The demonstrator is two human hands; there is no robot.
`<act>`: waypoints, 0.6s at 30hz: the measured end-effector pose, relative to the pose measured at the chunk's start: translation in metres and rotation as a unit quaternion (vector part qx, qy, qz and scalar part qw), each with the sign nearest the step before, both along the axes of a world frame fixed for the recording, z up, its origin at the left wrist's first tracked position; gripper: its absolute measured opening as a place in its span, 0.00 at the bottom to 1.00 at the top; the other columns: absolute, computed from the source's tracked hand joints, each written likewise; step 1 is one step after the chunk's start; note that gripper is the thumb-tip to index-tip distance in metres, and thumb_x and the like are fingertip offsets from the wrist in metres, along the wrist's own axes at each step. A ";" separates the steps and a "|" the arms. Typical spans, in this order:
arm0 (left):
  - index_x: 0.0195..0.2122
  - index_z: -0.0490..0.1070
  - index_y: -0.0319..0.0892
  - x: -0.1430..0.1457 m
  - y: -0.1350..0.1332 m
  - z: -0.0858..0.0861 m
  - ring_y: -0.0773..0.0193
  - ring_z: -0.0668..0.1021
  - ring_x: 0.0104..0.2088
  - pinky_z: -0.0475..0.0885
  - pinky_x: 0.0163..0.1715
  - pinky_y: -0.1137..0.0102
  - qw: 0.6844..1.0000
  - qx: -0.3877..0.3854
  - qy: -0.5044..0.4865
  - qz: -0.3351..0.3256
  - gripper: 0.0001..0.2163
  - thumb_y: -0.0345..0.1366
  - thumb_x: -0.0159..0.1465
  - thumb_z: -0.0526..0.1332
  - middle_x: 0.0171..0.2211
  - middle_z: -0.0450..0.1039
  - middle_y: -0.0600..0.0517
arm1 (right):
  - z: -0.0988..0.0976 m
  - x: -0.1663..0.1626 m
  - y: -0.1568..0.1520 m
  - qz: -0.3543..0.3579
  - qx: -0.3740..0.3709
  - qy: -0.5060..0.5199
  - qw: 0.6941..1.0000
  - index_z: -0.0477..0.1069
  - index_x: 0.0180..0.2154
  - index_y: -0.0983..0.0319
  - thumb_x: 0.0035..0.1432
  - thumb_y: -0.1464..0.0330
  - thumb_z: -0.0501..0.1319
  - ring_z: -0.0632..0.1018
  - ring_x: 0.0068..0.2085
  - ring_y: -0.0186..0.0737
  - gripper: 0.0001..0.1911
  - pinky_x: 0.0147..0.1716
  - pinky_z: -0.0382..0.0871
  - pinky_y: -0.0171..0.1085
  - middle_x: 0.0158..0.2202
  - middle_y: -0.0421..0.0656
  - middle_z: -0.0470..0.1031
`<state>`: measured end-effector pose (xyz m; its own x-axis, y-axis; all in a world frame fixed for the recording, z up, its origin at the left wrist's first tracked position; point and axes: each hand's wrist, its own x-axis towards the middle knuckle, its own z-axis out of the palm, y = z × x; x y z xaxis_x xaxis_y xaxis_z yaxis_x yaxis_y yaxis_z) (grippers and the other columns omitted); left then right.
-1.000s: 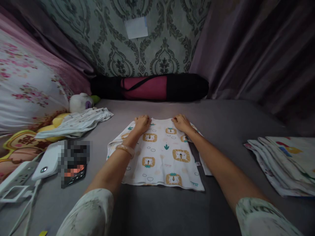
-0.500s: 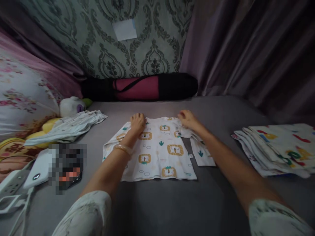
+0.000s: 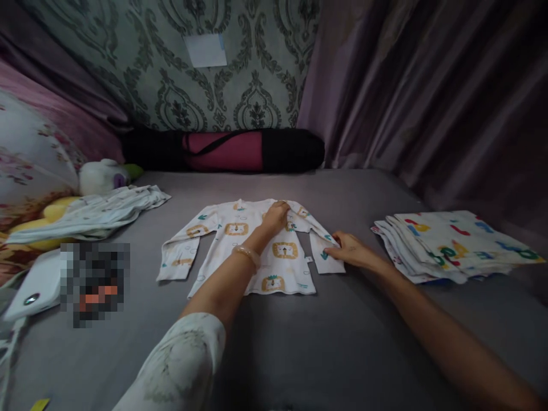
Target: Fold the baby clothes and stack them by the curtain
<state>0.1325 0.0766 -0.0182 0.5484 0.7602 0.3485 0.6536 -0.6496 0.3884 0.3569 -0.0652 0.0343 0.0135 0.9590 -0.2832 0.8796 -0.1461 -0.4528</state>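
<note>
A small white long-sleeved shirt (image 3: 240, 251) with orange lion faces and green leaves lies spread on the grey bed surface, both sleeves reaching outward. My left hand (image 3: 276, 218), a pale bangle at its wrist, is closed on the cloth at the shirt's right shoulder, and its forearm covers part of the body. At the right sleeve, my right hand (image 3: 351, 251) pinches the outer edge between thumb and fingers.
Folded, colourfully printed cloths (image 3: 466, 234) are stacked at right. To the left lie pale folded clothes (image 3: 107, 211), a plush toy (image 3: 103, 176), a white device with a cable (image 3: 38, 285) and a blurred-out item. A black and pink long bag (image 3: 222, 151) rests along the wall.
My left hand has moved right across the shirt to its right shoulder. My right hand has come down from the shoulder to the sleeve. Both sleeves now lie out more fully.
</note>
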 end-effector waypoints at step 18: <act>0.57 0.66 0.41 0.001 -0.005 -0.014 0.52 0.66 0.60 0.58 0.62 0.55 1.000 0.026 0.013 -0.004 0.22 0.46 0.65 0.55 0.58 0.67 0.41 | 0.013 0.054 0.026 0.155 0.236 -0.400 0.872 0.72 0.43 0.63 0.63 0.77 0.48 0.70 0.43 0.50 0.15 0.41 0.58 0.43 0.42 0.53 0.72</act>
